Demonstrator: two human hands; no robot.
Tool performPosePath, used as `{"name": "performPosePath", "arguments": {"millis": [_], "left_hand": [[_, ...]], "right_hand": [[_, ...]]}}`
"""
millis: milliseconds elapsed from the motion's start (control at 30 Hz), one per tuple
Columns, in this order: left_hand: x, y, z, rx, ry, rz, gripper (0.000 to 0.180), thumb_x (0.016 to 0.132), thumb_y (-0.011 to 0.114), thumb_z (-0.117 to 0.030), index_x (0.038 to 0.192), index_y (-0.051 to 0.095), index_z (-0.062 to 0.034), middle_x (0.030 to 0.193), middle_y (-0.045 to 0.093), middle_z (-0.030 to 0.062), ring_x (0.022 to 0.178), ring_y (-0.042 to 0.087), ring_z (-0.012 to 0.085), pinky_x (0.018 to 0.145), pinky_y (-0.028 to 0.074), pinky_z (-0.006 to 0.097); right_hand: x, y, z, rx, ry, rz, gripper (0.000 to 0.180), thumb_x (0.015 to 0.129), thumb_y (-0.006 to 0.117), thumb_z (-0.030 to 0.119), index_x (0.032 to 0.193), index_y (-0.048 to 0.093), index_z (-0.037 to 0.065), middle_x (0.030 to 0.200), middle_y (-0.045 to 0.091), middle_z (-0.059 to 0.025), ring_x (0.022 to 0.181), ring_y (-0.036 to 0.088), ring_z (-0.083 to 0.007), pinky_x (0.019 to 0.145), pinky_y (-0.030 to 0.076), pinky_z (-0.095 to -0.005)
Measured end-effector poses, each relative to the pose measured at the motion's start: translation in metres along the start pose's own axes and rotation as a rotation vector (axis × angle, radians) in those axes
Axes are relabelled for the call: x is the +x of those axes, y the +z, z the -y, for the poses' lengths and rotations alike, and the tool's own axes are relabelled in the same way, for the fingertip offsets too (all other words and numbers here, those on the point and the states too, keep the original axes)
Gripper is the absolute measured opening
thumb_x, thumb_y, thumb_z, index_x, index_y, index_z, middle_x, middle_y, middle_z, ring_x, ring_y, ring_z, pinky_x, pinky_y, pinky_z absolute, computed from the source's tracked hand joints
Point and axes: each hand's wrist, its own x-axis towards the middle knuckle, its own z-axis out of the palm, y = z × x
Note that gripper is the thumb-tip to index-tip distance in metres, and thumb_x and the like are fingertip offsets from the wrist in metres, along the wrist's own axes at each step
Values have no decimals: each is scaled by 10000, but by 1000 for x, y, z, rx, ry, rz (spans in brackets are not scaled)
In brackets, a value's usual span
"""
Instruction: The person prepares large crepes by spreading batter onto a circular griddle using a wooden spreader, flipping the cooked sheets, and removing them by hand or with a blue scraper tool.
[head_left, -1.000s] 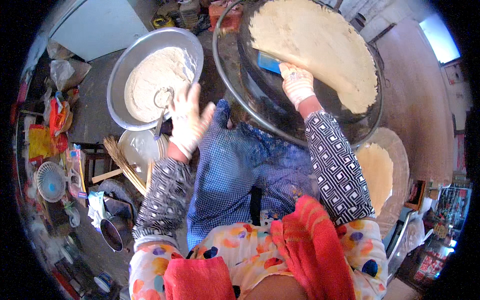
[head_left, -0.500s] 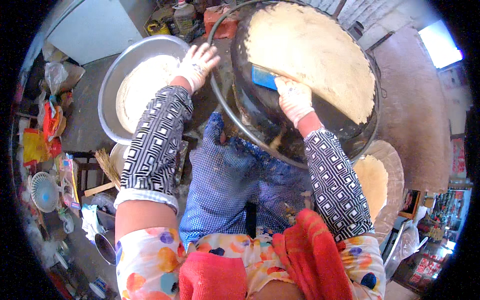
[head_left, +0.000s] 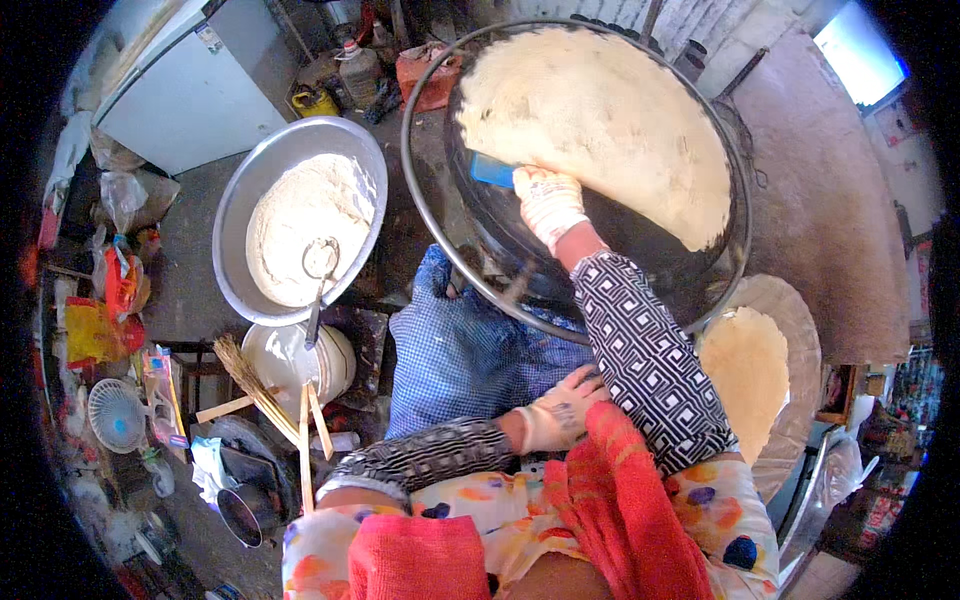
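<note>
A grey concrete floor carries everything. On it stand a wide metal basin of pale batter, a white lidded pot just beside it, a small blue fan, a yellow jug and the big round black griddle.

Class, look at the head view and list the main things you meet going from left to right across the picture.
Small fan → metal batter basin → blue scraper → right hand → black griddle → tray of finished crepes.
</note>
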Motion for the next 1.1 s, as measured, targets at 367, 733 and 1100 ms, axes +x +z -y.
{"name": "performPosePath", "arguments": {"millis": [367, 733, 1100], "left_hand": [[-78, -202, -6, 846, -850, -8, 629, 816, 662, -378, 1354, 459, -122, 1431, 359, 217, 1327, 291, 451, 1068, 213, 630], [-77, -225, 36, 731, -698, -370, 593, 865, 634, -333, 1325, 456, -4, 1387, 404, 272, 1265, 398, 442, 1054, 337, 499], [14, -303, 51, 1165, -339, 625, 373, 847, 559, -440, 971, 662, -104, 1081, 638, 170, 1172, 525, 356, 1057, 317, 505]], "right_hand": [[-54, 8, -15, 43, 9, 40, 351, 885, 440, 156, 1200, 554, 51, 1203, 620, -120, 1124, 587, -233, 970, 430, -374], [-19, 10, -27, -113, 119, -17, 315, 892, 455, 160, 1170, 546, 44, 1081, 658, -136, 938, 661, -242, 850, 490, -393], [-5, 0, -37, -78, 220, 109, 301, 916, 437, 153, 1171, 554, 42, 1083, 668, -148, 958, 673, -264, 823, 505, -407]]}}
